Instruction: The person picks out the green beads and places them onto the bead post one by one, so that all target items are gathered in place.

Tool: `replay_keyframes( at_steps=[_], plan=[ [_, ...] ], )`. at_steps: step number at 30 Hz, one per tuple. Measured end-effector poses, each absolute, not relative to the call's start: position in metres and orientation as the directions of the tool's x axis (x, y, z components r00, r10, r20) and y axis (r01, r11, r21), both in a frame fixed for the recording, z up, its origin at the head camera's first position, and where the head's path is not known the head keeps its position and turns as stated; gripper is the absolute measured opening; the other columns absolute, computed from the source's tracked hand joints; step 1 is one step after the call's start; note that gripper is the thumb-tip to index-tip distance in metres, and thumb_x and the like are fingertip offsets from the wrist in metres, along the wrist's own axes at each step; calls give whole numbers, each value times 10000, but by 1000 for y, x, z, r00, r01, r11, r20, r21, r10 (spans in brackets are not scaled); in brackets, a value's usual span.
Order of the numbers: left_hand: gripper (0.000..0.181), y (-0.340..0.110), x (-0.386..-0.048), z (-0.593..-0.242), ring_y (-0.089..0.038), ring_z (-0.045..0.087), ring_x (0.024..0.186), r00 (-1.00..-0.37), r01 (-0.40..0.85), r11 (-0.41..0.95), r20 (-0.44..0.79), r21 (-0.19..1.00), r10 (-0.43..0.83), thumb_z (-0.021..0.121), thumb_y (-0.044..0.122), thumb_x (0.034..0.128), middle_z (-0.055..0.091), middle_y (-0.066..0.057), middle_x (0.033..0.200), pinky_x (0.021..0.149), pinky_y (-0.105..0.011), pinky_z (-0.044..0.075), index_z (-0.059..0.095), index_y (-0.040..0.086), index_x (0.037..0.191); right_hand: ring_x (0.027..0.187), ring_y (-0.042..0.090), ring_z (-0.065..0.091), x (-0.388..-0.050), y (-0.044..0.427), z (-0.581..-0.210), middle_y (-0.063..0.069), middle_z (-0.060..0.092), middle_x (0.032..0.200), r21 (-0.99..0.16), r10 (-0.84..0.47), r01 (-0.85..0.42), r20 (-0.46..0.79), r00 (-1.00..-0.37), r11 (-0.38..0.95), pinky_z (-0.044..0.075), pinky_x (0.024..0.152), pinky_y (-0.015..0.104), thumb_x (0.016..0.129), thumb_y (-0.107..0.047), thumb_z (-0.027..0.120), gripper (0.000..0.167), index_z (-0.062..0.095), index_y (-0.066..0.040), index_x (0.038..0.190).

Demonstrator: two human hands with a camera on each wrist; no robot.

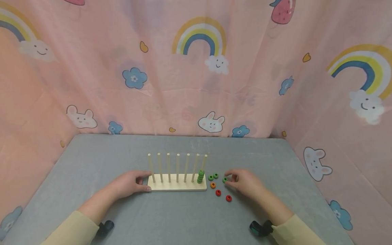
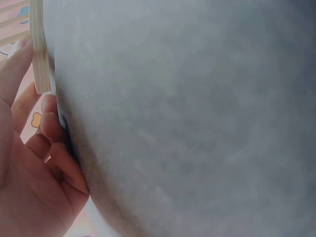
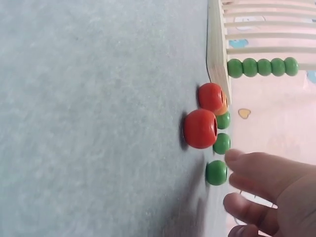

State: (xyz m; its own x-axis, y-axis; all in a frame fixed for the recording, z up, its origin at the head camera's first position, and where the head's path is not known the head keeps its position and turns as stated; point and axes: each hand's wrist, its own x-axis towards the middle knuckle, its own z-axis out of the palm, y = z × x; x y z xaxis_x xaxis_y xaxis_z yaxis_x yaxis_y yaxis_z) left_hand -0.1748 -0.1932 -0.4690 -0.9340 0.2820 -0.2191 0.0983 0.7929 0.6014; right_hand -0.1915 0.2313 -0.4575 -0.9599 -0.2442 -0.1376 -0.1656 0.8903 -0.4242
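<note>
Sleeves [image 1: 73, 228] well apart, left grip [image 1: 129, 183] holds pegboard [image 1: 174, 187] edge.

- Soft, even light filled the head view.
- Faint shadows lay on the desk [image 1: 171, 217] beneath both forearms [image 1: 98, 204].
- The left wrist view looked hazy, the desk's texture blurred.
- Small shadows hugged the red beads [image 3: 200, 129].

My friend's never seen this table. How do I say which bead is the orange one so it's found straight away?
On the gray table, find the pale wooden peg board. Just past its end nearest the right hand, the orange bead lies between loose green beads and two red beads. It's the only orange one; every other bead is green or red.
</note>
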Motion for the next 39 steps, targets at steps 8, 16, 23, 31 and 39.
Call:
replay_keyframes(
  at_steps=[8, 16, 23, 31, 39],
  plan=[
    [633, -193, -176, -471, -144, 439, 662, -933, 109, 790, -213, 604, 291, 823, 421, 787, 495, 8, 721, 610, -329, 334, 647, 128, 1321, 666, 139, 477, -193, 226, -460, -33, 527, 734, -371, -215, -142, -165, -962, 918, 371, 588, 317, 849, -236, 795, 190, 740, -200, 1027],
    [632, -192, -176, -468, -138, 441, 662, -934, 101, 793, -218, 601, 284, 825, 415, 787, 498, 12, 721, 608, -321, 334, 646, 133, 1324, 684, 144, 481, -193, 224, -459, -30, 532, 742, -358, -200, -132, -158, -967, 924, 381, 598, 316, 849, -227, 796, 185, 743, -190, 1022],
    [619, -191, -174, -465, -142, 442, 665, -932, 110, 792, -215, 600, 292, 823, 398, 794, 497, 9, 724, 610, -327, 335, 648, 114, 1315, 667, 143, 484, -195, 223, -453, -36, 540, 727, -371, -208, -140, -148, -967, 918, 389, 591, 315, 853, -234, 791, 207, 748, -180, 1048],
    [604, -192, -174, -466, -141, 443, 666, -932, 111, 792, -215, 601, 293, 825, 385, 796, 494, 9, 722, 616, -325, 337, 652, 121, 1311, 696, 147, 489, -193, 217, -442, -39, 550, 751, -388, -210, -150, -117, -971, 910, 400, 598, 312, 869, -257, 777, 258, 755, -204, 1121],
    [600, -193, -174, -467, -136, 438, 662, -930, 109, 796, -220, 595, 293, 825, 397, 794, 491, 12, 720, 616, -317, 334, 656, 132, 1305, 751, 168, 498, -189, 208, -430, -38, 555, 784, -450, -192, -145, -59, -980, 881, 417, 588, 313, 894, -281, 753, 297, 739, -218, 1184]
  ],
)
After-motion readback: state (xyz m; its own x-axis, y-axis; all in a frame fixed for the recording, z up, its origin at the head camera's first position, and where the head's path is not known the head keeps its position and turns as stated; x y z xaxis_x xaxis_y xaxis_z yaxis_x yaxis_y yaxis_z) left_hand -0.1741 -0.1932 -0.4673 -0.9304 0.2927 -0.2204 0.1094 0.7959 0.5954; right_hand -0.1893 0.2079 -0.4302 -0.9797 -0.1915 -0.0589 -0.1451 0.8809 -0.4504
